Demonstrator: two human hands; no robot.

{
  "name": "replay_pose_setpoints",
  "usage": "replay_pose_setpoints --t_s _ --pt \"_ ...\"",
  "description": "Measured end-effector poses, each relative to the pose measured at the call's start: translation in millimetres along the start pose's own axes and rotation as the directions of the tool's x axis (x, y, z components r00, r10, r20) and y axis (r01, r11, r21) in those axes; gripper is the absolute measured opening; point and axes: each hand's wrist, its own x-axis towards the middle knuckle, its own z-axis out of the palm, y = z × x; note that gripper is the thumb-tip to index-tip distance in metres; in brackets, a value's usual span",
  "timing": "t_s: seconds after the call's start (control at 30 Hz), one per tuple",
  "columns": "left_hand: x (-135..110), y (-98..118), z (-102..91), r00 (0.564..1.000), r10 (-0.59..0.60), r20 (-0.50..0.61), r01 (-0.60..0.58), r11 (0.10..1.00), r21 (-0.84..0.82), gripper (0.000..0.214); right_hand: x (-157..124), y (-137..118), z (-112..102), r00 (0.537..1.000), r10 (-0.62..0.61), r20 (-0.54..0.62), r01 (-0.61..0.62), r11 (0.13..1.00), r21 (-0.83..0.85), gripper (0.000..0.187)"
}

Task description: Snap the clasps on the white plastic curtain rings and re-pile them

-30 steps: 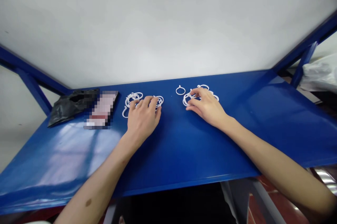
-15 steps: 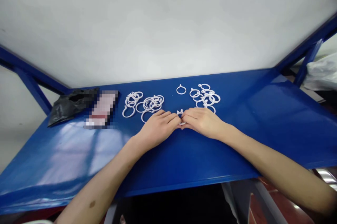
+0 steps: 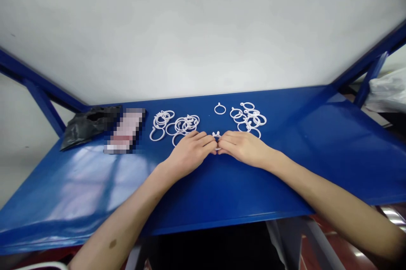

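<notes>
Both hands meet near the middle of the blue table [image 3: 241, 194] around one white plastic ring [image 3: 216, 134], which looks like a curtain ring with two small knobs at its top. My left hand [image 3: 193, 149] is closed on the ring's left side, and my right hand [image 3: 242, 145] grips its right side. Fingers hide most of the ring. Beyond my left hand lies a pile of similar white rings [image 3: 187, 124]. Another heap of white rings [image 3: 253, 118] lies just past my right hand. One single ring [image 3: 220, 110] rests between the two heaps, further back.
A black plastic bag [image 3: 89, 126] lies at the table's left end, beside a blurred pinkish flat object [image 3: 127, 129]. A white wall [image 3: 203, 33] rises behind the table. Blue frame bars [image 3: 44, 103] slope at both ends. Clear plastic wrapping [image 3: 388, 90] sits at far right.
The view has shifted slightly. Both hands stay closed on the same ring in nearly the same place, drawn marginally closer together.
</notes>
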Motion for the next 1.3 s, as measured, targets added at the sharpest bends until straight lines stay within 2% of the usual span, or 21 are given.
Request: replay_pose_setpoints --t_s 0.13,0.3,0.47,0.57,0.63,0.7,0.8,0.9,1.0,1.17,1.3 --pt "2 6 2.8 0.998 -0.034 -0.047 0.038 0.995 0.088 0.025 0 -2 2 0.998 -0.007 -0.059 0.0 0.992 -0.123 0.028" --pt "4 12 6.9 0.993 -0.095 -0.077 0.109 0.97 0.216 0.027 0 -4 2 0.993 0.054 -0.102 -0.076 0.972 -0.224 0.029" --pt "1 0 7.4 0.99 -0.102 -0.1 0.119 0.975 0.186 0.022 -2 7 1 0.986 0.046 -0.16 -0.068 0.989 -0.135 0.022" --pt "-8 -15 7.8 0.975 -0.204 -0.085 0.217 0.957 0.195 0.017 -6 20 -4 0.958 0.164 -0.235 -0.18 0.983 -0.047 0.031" --pt "-14 -24 9.3 0.954 -0.295 -0.058 0.3 0.929 0.215 0.021 -11 31 -8 0.933 0.27 -0.238 -0.287 0.957 -0.038 0.034" --pt "-18 -28 10.9 0.921 -0.387 -0.047 0.387 0.891 0.238 0.024 -18 44 -10 0.916 0.352 -0.191 -0.369 0.927 -0.06 0.036" --pt "-18 -26 11.5 0.879 -0.473 -0.065 0.473 0.844 0.252 0.025 -28 61 -10 0.902 0.418 -0.109 -0.427 0.9 -0.084 0.035" --pt "-15 -19 10.1 0.869 -0.486 -0.092 0.493 0.832 0.254 0.024 -32 70 -6 0.899 0.431 -0.076 -0.436 0.896 -0.08 0.021" --pt "-12 -13 8.7 0.878 -0.466 -0.108 0.478 0.844 0.245 0.022 -32 72 -4 0.898 0.432 -0.087 -0.438 0.896 -0.075 0.011" --pt "-9 -8 8.7 0.896 -0.433 -0.097 0.444 0.868 0.224 0.022 -30 71 -2 0.888 0.438 -0.137 -0.453 0.886 -0.102 0.009" --pt "-8 -7 8.4 0.893 -0.443 -0.08 0.449 0.869 0.208 0.023 -30 72 -4 0.896 0.427 -0.121 -0.442 0.882 -0.163 0.014"
